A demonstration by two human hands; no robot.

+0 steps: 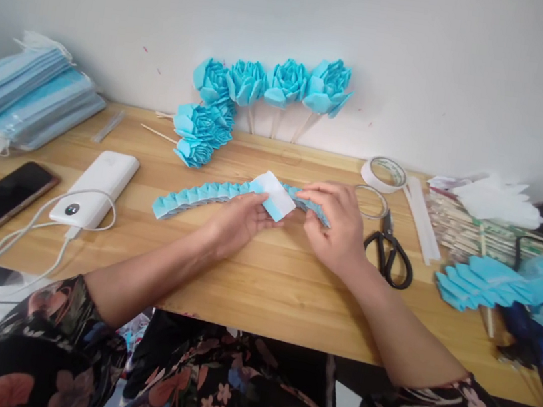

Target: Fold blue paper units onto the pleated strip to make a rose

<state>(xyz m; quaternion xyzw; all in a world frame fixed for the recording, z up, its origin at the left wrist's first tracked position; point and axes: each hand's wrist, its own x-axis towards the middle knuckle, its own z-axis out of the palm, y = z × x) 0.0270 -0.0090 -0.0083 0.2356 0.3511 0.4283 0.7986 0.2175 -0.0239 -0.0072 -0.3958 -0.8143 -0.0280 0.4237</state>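
Both forearms (152, 261) angle inward. The left hand (243, 218) pinches thumb (256, 199) against fingers (265, 221); the right hand (338, 221) arches palm-down, its fingers bent.

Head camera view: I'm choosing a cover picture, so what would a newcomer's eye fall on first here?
Most likely the bright blue flowers at the back of the table, against the pale wall. Next, perhaps, the white-and-blue piece in the left hand, near the center, with a pleated blue strip extending to its left. The stack of masks at the far left also stands out.
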